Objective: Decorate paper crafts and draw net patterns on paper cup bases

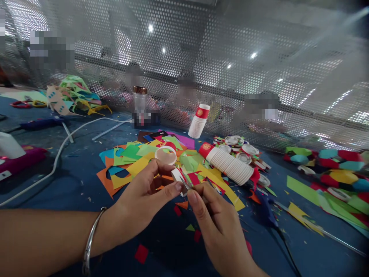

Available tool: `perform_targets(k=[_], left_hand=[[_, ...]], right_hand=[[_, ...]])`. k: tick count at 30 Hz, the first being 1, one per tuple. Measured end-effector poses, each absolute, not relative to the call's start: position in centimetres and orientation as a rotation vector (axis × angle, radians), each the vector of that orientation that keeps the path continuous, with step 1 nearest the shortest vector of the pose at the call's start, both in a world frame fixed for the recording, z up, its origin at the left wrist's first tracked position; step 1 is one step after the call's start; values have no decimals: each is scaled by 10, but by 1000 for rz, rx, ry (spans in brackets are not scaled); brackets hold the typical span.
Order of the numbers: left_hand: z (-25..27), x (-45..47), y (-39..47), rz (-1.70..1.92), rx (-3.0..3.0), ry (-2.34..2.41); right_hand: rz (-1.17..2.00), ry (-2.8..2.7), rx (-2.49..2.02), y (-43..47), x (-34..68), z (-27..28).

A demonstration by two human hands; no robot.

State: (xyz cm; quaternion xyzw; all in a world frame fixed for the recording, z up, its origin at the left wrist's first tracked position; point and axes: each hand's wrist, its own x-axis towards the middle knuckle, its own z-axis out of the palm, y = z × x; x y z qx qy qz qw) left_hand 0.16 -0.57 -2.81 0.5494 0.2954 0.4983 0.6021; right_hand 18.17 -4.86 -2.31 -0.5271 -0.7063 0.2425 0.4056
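Note:
My left hand [144, 192] pinches a cut white-and-red paper cup piece [176, 175] between thumb and fingers. In my right hand [219, 227] is a pair of scissors, its thin metal blades [186, 183] set against the cup piece; most of the handle is hidden by my fingers. Just beyond my left fingers lies a white paper cup ring [165, 156]. Under and behind both hands spreads a pile of coloured paper scraps [138, 167]. To the right, a stack of paper cups [230, 163] lies on its side.
Another cup stack [198, 121] stands upright by the perforated metal screen [225, 65]. Cut cup rims [243, 157] are heaped at right. A blue glue gun [266, 209] with a black cord lies near my right hand. A white cable [59, 154] crosses the left side; a jar [140, 102] stands behind.

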Motion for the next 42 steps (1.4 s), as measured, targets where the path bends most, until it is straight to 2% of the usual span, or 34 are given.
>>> perform_targets(k=[42], left_hand=[[-29,1,-8,1132,1212,660]], right_hand=[[614,-1757,-1320,-54,182,-18]])
